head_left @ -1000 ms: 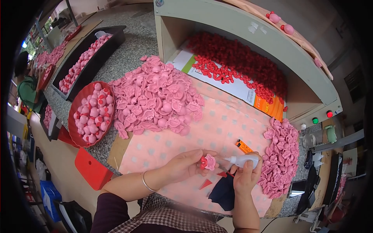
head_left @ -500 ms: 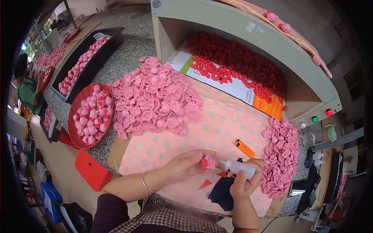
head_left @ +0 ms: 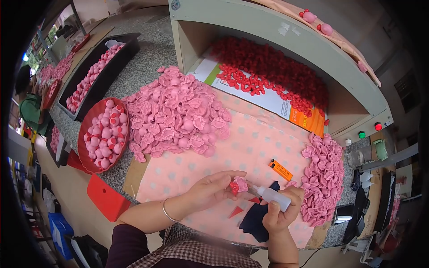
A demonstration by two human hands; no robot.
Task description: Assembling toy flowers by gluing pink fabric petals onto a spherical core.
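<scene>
My left hand [head_left: 210,190] pinches a small pink piece [head_left: 240,183] over the dotted cloth [head_left: 250,147]; right of it, my right hand [head_left: 279,212] grips a glue bottle [head_left: 273,196] (nozzle touching). Oversqueezing could smear glue onto my fingers.

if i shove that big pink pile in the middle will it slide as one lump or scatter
Probably scatters: the pink pile is loose separate pieces, strays already lying at its edge. They look small and light, so likely easy to push. Rounder ones may roll across the dotted cloth.
</scene>
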